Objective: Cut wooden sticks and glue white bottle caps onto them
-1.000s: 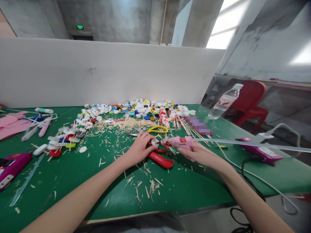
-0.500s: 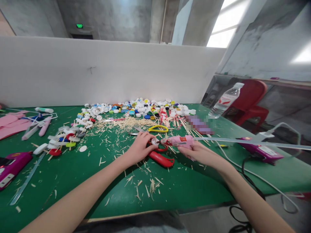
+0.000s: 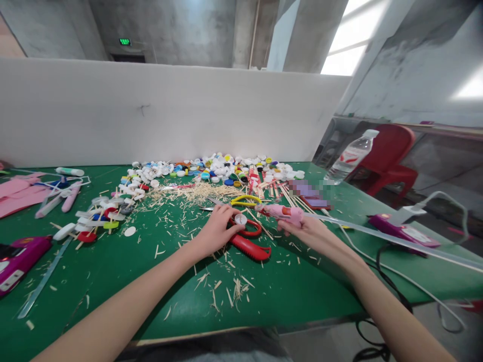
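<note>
Between the thumb and fingers of my left hand (image 3: 220,229) is a small white bottle cap (image 3: 240,219), its inside facing up toward me. My right hand (image 3: 307,229) is wrapped round a pink hot glue gun (image 3: 285,213), and a long clear glue stick (image 3: 362,230) trails out of its back to the right. The gun's nozzle points left, a short way from the cap. Beneath and beside my left hand lie red-handled scissors (image 3: 253,229) and a red utility knife (image 3: 251,247). Yellow-handled scissors (image 3: 245,200) rest just behind.
A heap of bottle caps (image 3: 222,166) lines the white board (image 3: 169,110). Capped stick pieces (image 3: 100,221) lie left, wood shavings (image 3: 199,193) in the middle. A water bottle (image 3: 352,156), a purple device (image 3: 400,231) and cables are on the right; another purple device (image 3: 22,259) is far left.
My right hand has drawn the glue gun back to the right and slightly up, so its nozzle has left the cap. My left hand stays put with the cap.
</note>
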Available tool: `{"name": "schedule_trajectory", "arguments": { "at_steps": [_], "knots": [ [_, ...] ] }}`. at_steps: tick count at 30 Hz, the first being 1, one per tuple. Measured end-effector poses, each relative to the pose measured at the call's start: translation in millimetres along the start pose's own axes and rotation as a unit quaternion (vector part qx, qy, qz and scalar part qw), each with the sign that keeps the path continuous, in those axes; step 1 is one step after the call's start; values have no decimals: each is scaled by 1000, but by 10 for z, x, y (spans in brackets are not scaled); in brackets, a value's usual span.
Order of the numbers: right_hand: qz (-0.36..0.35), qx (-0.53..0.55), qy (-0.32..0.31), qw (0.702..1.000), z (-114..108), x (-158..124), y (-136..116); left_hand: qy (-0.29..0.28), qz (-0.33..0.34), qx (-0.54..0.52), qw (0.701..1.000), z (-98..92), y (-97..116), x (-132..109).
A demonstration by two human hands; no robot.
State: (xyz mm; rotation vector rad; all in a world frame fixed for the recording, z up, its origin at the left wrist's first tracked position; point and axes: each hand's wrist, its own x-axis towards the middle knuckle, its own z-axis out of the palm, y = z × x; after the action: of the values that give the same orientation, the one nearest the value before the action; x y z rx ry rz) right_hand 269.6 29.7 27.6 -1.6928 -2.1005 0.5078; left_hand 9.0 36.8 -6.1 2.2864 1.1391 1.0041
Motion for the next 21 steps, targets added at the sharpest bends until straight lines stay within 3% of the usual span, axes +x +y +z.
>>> {"name": "schedule_trajectory", "arguments": {
  "at_steps": [7, 13, 21],
  "knots": [
    [-3, -97, 79, 992, -55, 56, 4, 5, -9, 4, 1000, 19, -18, 3],
    [86, -151, 85, 981, -75, 77, 147, 3, -11, 6, 1000, 9, -5, -4],
    [50, -207, 109, 971, 40, 168, 427, 9, -12, 7, 1000, 20, -14, -2]
  ]
}}
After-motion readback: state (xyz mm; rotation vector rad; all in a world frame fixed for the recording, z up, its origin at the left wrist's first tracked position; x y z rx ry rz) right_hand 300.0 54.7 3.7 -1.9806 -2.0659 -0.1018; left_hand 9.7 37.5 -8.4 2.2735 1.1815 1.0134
